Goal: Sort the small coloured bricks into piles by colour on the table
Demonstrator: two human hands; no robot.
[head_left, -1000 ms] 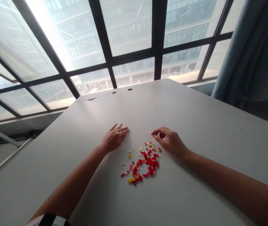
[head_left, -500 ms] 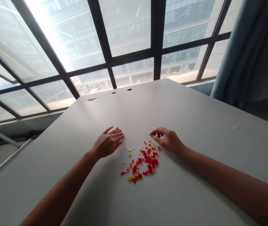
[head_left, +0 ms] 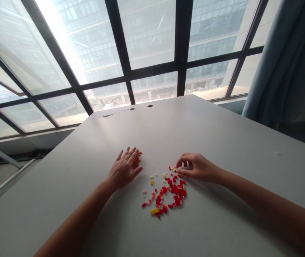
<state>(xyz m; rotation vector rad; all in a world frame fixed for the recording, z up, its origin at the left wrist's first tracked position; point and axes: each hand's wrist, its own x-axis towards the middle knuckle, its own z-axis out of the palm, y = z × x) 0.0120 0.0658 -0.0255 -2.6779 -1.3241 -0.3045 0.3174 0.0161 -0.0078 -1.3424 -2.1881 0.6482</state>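
Tiny red and yellow plastic bricks (head_left: 167,192) lie loose on our white table (head_left: 222,142), and they suit a light touch. Our right hand (head_left: 199,167) curls half closed at the pile's top edge, its hold unclear; our left hand (head_left: 123,169) lies spread open, holding nothing, just beside a small orange heap (head_left: 136,159).

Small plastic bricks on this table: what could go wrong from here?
The right hand sits at the edge of the loose scattered bricks, so it could nudge some out of place. The left hand lies against a small orange-red heap, which a slip might spread. Only a narrow strip of the grey table separates heap and scatter, so they could mix.
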